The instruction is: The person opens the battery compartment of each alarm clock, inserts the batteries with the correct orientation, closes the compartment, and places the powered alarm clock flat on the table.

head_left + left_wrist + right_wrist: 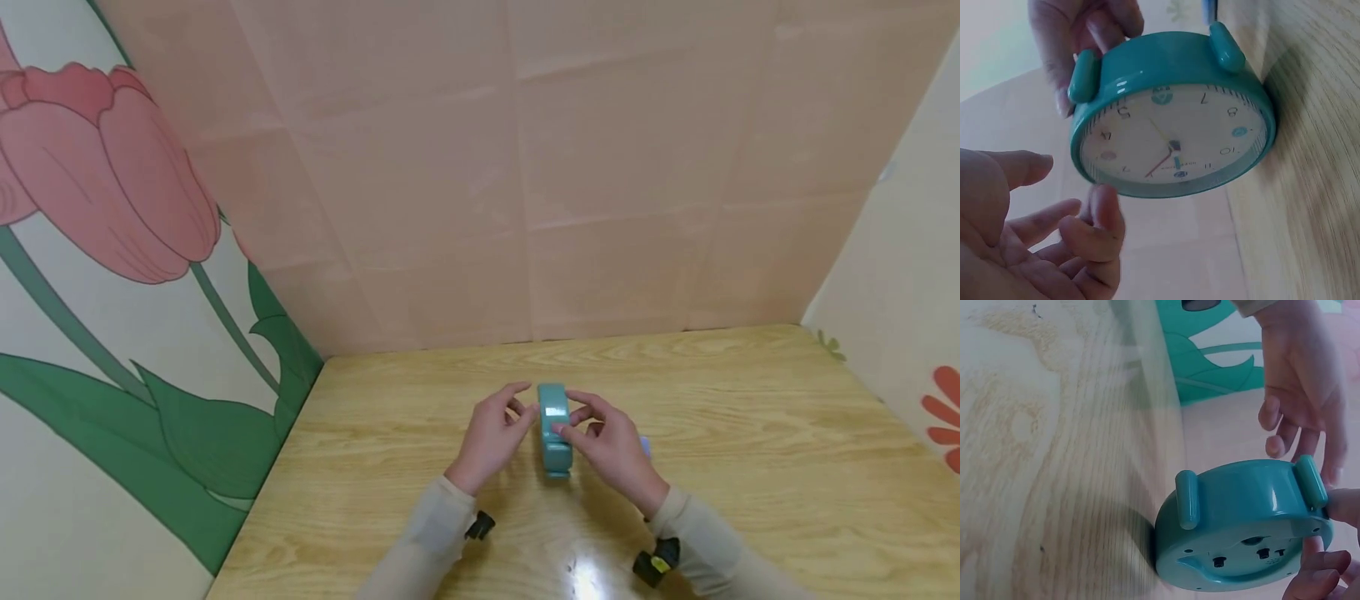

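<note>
A round teal alarm clock (pixel 553 429) stands on its rim on the wooden table, seen edge-on from the head. Its white dial (pixel 1175 140) faces my left hand, and its two stubby feet point towards me. The back (pixel 1247 553), with several black knobs, faces my right hand. My right hand (pixel 615 450) pinches the clock near one foot, with thumb on the casing and a fingertip on the back. My left hand (pixel 491 437) is beside the dial, fingers loosely bent, one fingertip right at the rim.
A small bluish-purple object (pixel 645 447) is partly hidden behind my right hand. Each wrist wears a black device, such as the right one (pixel 657 562). A pink sheet (pixel 525 167) hangs behind the wooden table (pixel 375 467), with flower-printed panels on both sides.
</note>
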`<state>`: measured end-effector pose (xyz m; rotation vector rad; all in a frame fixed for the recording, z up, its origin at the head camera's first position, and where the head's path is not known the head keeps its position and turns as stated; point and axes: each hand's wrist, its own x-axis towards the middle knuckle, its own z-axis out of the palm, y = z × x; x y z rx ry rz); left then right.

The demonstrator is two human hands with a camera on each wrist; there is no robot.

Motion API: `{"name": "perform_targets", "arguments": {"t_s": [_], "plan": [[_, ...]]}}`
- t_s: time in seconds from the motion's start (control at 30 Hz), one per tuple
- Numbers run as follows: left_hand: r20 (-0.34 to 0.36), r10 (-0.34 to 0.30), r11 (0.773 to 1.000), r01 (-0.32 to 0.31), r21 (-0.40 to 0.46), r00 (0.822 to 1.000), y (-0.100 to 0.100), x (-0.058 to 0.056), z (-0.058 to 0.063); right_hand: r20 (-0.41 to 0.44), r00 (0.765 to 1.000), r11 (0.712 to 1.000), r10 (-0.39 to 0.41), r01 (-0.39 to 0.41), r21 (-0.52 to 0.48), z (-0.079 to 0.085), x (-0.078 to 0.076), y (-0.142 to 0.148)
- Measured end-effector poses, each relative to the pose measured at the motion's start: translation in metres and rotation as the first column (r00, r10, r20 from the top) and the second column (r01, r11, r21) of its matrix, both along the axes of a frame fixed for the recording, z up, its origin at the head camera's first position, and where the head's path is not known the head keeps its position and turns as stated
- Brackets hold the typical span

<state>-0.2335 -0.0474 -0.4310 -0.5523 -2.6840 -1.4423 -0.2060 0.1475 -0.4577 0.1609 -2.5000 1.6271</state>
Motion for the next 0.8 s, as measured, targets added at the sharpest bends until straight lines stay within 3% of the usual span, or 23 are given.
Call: {"name": "perform_targets", "arguments": {"t_s": [0.27, 0.6, 0.8], "plan": [[-0.033, -0.029, 0.996, 0.026, -0.089, 0.999, 0.006, 0.002, -0.001, -0.032, 0.999, 1.000, -0.019, 0.019, -0.005, 0.002, 0.003, -0.012], [-0.098, 0.050, 0.972, -0.071, -0.224, 0.994, 0.007, 0.005, 0.001, -0.096, 0.995, 1.000, 0.007, -0.005, 0.022, -0.001, 0.006, -0.019], [-0.141, 0.070, 0.966, -0.103, -0.239, 0.988, 0.002, 0.006, 0.000, -0.100, 0.994, 0.998, 0.045, -0.039, 0.058, -0.002, 0.009, -0.018]]}}
